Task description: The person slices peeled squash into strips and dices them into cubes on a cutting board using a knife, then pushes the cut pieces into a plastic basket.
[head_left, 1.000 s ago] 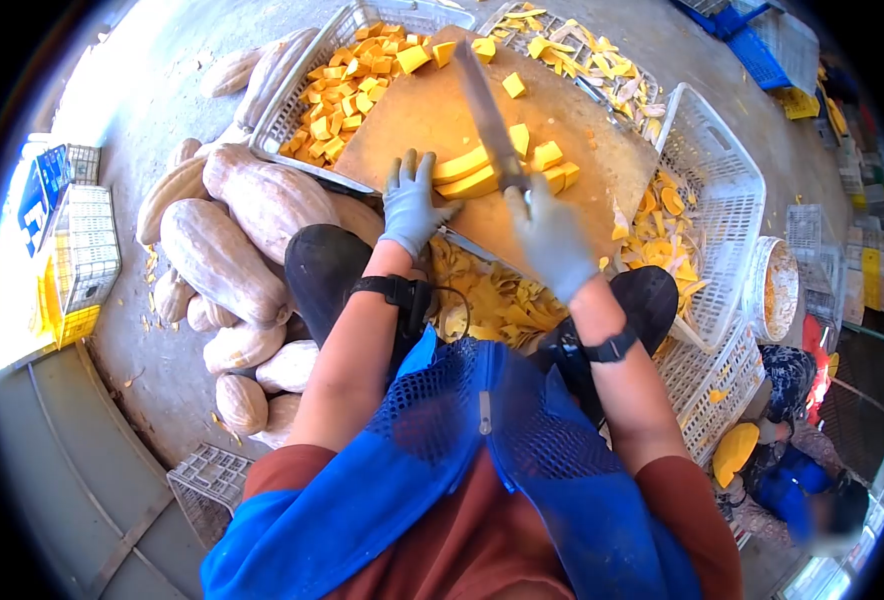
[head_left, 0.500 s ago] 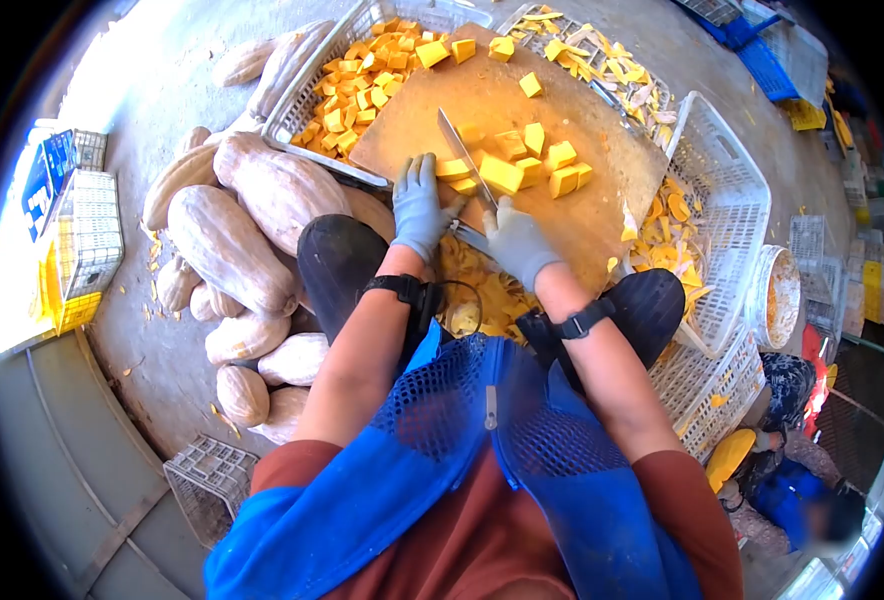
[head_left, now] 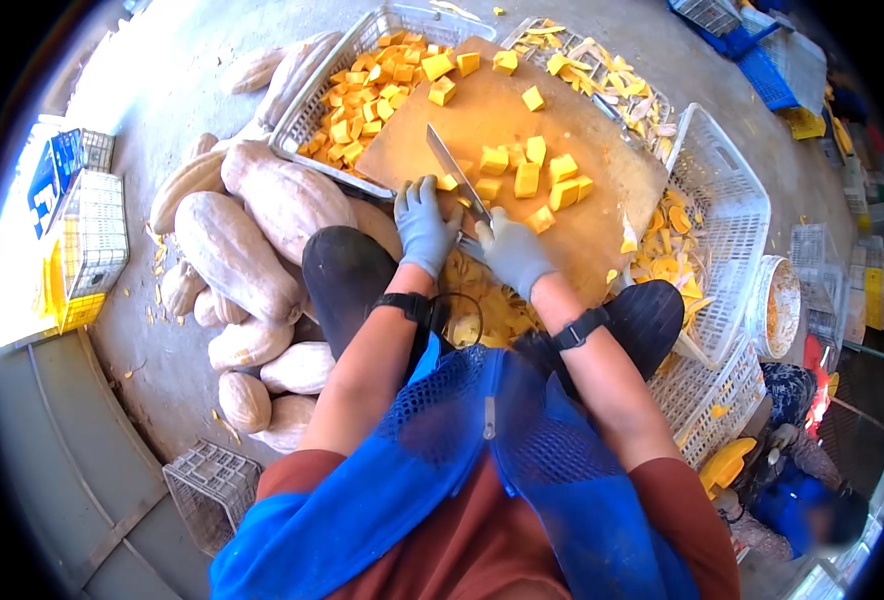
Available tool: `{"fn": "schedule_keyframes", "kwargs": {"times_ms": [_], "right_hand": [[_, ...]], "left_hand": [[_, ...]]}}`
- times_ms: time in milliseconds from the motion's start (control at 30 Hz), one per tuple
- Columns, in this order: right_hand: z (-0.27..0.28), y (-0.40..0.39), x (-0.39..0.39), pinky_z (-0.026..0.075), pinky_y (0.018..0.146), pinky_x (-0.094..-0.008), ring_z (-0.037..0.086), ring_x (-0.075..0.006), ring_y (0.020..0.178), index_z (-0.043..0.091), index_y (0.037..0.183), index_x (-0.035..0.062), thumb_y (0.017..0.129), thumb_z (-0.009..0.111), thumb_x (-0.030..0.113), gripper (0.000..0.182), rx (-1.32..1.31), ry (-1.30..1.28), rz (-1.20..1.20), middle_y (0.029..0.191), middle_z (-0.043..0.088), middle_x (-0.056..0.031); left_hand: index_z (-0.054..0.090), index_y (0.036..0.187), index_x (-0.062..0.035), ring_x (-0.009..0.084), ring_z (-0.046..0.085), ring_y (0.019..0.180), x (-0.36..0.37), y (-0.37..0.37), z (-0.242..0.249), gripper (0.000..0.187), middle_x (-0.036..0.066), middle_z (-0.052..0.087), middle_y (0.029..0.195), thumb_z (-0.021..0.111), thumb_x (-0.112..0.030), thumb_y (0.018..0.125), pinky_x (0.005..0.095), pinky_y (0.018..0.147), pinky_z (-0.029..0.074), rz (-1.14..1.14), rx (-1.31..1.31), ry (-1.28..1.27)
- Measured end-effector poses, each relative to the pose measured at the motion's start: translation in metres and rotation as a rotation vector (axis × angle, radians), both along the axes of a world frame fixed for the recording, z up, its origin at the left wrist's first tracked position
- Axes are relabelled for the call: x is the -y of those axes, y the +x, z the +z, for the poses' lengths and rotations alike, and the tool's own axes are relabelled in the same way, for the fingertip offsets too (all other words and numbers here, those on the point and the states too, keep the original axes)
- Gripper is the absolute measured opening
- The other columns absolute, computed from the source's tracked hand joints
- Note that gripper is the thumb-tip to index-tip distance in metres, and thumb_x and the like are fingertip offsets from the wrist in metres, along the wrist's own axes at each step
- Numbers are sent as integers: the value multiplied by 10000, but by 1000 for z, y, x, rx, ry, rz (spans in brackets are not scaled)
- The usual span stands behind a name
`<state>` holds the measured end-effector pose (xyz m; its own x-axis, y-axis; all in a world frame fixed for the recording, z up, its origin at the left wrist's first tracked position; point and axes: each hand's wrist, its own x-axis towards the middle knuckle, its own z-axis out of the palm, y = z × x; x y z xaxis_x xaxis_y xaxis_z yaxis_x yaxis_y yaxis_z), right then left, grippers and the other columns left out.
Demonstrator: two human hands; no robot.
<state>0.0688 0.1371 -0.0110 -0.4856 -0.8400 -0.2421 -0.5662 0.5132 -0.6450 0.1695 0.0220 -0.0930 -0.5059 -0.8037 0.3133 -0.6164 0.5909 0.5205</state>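
A heap of whole pale squashes (head_left: 247,250) lies on the concrete floor, to the left of the cutting board (head_left: 507,150) and partly touching its near-left corner. The cutting board, a brown wooden slab, rests tilted across white plastic crates. The crate (head_left: 317,100) under the board's far-left edge is filled with orange cubes; another crate (head_left: 727,200) stands at the board's right side with peel scraps inside. At the board's near edge, between the person's knees, lies a pile of yellow peelings (head_left: 492,300).

The right hand (head_left: 510,250), in a grey glove, is clenched around the handle of the knife (head_left: 454,172) at the board's near edge, blade angled away across the board. The left hand (head_left: 424,222), also gloved, rests just left of the blade with fingers curled over a small piece; whether it grips it cannot be told. Cut squash cubes (head_left: 532,175) lie scattered on the board, right of the blade.
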Motion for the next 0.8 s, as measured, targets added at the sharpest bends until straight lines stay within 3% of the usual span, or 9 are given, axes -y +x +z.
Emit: {"fn": "schedule_keyframes", "kwargs": {"times_ms": [200,233,333,433,500,533,567,667,800], "right_hand": [[25,-17,-46,473,607,-468,623,-420,735,514,1054,16,951,494,300,303,221,-278,-366,770,621,-250],[26,-24,-58,474,585,-456,625,-413,713,512,1072,19,950,499,286,294,192,-315,-438,751,619,-242],[15,-51,-84,474,559,-443,624,-383,644,482,1120,25,937,514,245,288,24,-265,-545,725,622,-214],[-3,-62,-92,471,552,-440,627,-349,611,457,1151,29,927,514,234,308,130,-97,-620,713,627,-197],[-41,-69,-85,466,508,-430,617,-317,550,455,1067,5,915,513,239,285,114,-151,-620,689,612,-197],[-11,-56,-65,466,499,-430,610,-320,532,453,1030,-5,911,512,241,279,180,-91,-655,685,605,-209],[-17,-60,-52,464,483,-421,600,-306,513,447,1017,-3,911,508,237,270,241,-131,-656,667,594,-199],[-27,-85,2,456,437,-392,574,-259,470,434,989,5,910,498,221,239,421,-244,-653,621,563,-162],[5,-91,89,442,391,-337,515,-170,437,419,973,45,914,505,194,182,579,-294,-538,615,501,-70]], "left_hand": [[359,1399,-51,402,263,1357,-30,-12,16,871,222,367,1418,708,-452,708,563,1120,119,-105,66,90],[307,1447,-92,421,192,1391,-36,-17,20,925,230,272,1483,697,-501,715,583,1119,92,-174,42,171],[305,1462,-282,461,147,1395,-61,-35,49,914,224,194,1513,730,-498,682,691,1058,95,-306,115,129],[351,1426,-365,459,142,1398,-71,-56,37,838,216,182,1521,733,-472,688,741,1020,81,-413,175,-7],[389,1396,-390,458,140,1399,-59,-68,30,778,208,188,1521,728,-459,699,750,1011,82,-420,173,-20],[408,1381,-402,457,140,1399,-55,-71,28,748,205,190,1521,725,-452,705,755,1006,82,-428,179,-22],[429,1378,-377,466,134,1398,-45,-76,26,700,221,200,1516,699,-446,736,714,1039,71,-428,172,-15],[441,1370,-371,465,141,1396,-5,-90,24,679,217,202,1516,695,-445,745,717,1035,91,-428,159,-32],[478,1328,-362,448,151,1398,64,-100,19,657,187,232,1508,719,-408,719,717,1032,142,-233,108,-86]]}}
